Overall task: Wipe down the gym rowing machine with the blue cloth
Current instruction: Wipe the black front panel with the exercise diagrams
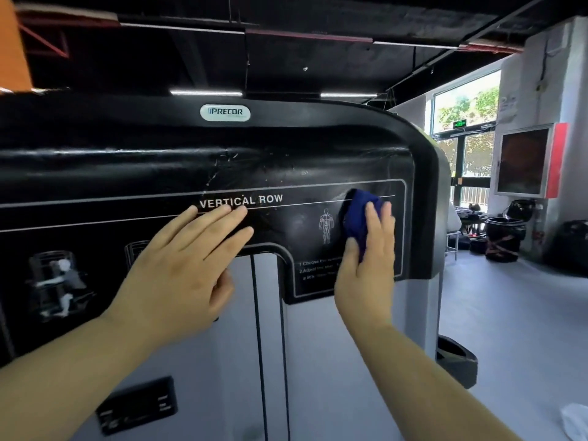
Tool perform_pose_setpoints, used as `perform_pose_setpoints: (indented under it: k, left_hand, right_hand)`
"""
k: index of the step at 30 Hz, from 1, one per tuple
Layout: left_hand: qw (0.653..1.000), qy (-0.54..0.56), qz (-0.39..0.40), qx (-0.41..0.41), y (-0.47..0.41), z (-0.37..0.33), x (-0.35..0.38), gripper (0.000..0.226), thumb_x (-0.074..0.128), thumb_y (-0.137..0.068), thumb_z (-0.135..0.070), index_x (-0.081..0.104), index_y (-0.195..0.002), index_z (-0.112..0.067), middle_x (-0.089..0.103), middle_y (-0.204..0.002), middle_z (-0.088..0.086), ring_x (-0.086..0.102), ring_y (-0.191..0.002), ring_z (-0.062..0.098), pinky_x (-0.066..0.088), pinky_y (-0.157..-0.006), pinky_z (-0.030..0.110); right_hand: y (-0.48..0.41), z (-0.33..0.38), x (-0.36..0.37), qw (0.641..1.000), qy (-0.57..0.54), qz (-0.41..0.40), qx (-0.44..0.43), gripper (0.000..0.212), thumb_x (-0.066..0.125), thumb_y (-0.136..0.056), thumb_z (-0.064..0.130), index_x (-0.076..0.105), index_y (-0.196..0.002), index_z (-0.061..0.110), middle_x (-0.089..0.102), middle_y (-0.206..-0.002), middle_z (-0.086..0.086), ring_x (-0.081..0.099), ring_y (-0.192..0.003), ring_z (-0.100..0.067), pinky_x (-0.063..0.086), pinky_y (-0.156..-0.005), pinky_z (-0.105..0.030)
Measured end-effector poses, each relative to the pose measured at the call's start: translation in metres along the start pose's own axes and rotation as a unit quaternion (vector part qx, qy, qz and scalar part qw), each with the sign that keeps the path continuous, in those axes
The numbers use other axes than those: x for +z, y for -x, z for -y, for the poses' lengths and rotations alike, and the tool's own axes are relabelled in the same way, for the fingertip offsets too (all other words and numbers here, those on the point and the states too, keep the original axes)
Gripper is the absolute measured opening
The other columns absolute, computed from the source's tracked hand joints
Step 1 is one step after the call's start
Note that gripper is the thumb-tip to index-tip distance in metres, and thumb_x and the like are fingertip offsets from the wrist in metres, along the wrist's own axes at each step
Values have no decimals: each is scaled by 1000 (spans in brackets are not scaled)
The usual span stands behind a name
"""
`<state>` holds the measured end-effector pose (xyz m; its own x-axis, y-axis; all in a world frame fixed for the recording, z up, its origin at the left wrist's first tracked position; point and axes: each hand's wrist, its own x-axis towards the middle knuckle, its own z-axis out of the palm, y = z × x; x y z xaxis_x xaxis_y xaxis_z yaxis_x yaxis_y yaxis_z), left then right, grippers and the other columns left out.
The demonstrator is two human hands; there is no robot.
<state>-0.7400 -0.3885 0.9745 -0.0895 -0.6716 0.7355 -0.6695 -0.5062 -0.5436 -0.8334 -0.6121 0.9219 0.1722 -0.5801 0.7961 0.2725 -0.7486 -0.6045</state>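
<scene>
Nearest me, both forearms reach up and fwd. L hand (181, 268) lies flat on the rowing machine (334, 345). Its fingers (232, 241) are straight and close together, tips just under the VERTICAL ROW lettering (241, 201). It holds nothing, looks like a brace only.

R hand (366, 268) is at about the same height, further right, w/ the blue cloth (359, 218) bunched under it. Fingers lie over the cloth w/ a slight curl and the thumb closes on its lower left edge, so it's both pinched and pressed onto the black panel (127, 167). Cloth sits near the panel's right end, just right of the muscle diagram (326, 226) and above the instruction text (315, 268).

What the next stroke turns on, imo: the panel's long axis runs left-right, and nearly all of it lies left of the cloth. White scuff marks (222, 168) are up and left of the R hand. A level leftward pass meets the L hand, so that's the obstacle; lift it or keep the stroke above it. Two cables (256, 313) hang below the panel btwn the hands, apart from the cloth.

Further back: Precor badge (225, 113) up top, then bins (504, 237) and a window (464, 109) far right.
</scene>
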Motion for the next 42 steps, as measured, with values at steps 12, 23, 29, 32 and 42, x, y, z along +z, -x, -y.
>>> perform_pose_setpoints:
  k: [12,23,29,32,42]
  left_hand:
    - [994,27,-99,-29,-1,-4,2,76,56,-90,-46,24,-152,-14,32,-156,9,31,-145,25,28,-118,47]
    - [949,21,-147,-278,-41,69,-41,55,46,-81,-39,58,-134,-30,53,-139,18,46,-127,43,34,-105,56]
    - [990,21,-93,-108,-86,-1,-8,51,55,-82,-55,67,-124,-28,49,-145,12,36,-138,41,22,-116,55]
    - [998,-16,-59,7,-71,4,-1,42,62,-85,-40,65,-124,-25,48,-147,10,36,-140,37,23,-117,51]
    - [989,-91,30,114,97,25,10,41,52,-93,-31,53,-134,-25,45,-149,7,38,-138,32,24,-118,48]
  right_hand:
    - [24,102,30,952,-149,256,-75,55,54,-98,14,35,-145,36,43,-149,17,41,-135,2,39,-110,-28]
    - [-25,82,1,988,-68,121,-61,44,42,-101,11,44,-114,53,38,-139,31,27,-141,8,24,-115,-18]
    - [-39,69,4,993,-20,84,-82,41,45,-100,6,49,-134,28,33,-149,21,19,-144,6,17,-115,-18]
    - [-33,64,3,993,-5,83,-79,42,45,-99,7,49,-136,26,32,-153,19,18,-143,8,17,-116,-20]
    - [-8,63,10,986,25,122,-115,47,47,-97,2,48,-141,19,24,-157,13,10,-149,-2,17,-122,-46]
